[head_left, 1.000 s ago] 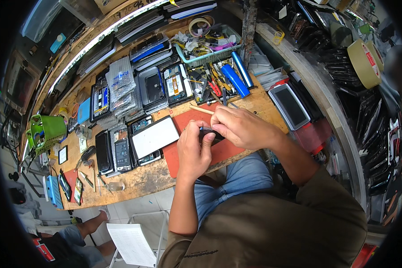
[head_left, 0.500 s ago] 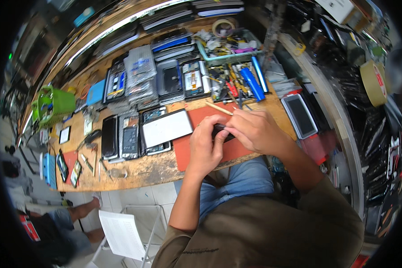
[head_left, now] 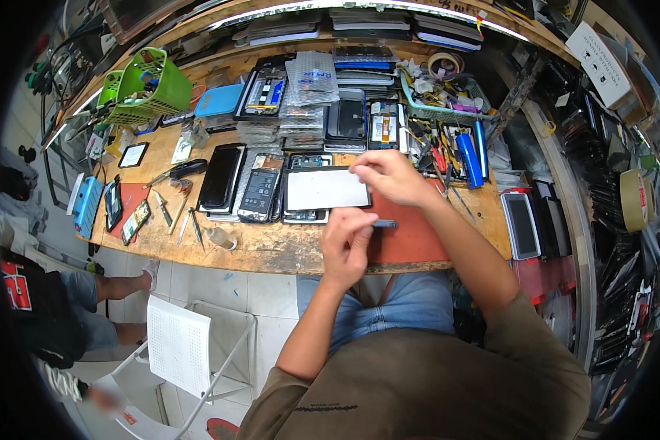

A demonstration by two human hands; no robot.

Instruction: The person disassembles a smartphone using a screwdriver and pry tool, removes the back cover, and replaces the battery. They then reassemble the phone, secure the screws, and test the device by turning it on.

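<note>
My left hand (head_left: 347,246) is closed, pinching a small dark flat piece (head_left: 384,223) above the orange-red mat (head_left: 412,238). One end of the piece sticks out to the right of the fingertips; the rest is hidden. Farther off, my right hand (head_left: 392,177) hangs over the right edge of a white rectangular panel (head_left: 323,189). Its thumb and fingers are pressed together, and whatever they hold is too small to make out. Beneath the panel lies an opened phone or tablet with exposed parts, partly covered.
To the left lie a black phone (head_left: 222,178), a battery-like unit (head_left: 260,189) and a small glass bottle (head_left: 220,238). Behind stand bubble-wrapped stacks (head_left: 309,88), a green basket (head_left: 145,84) and a tool tray (head_left: 440,150). A person (head_left: 48,308) is at the lower left.
My right hand has parted from the left hand and moved to the white panel's edge. The left one keeps its grip on the dark piece. The whole view has swung.
</note>
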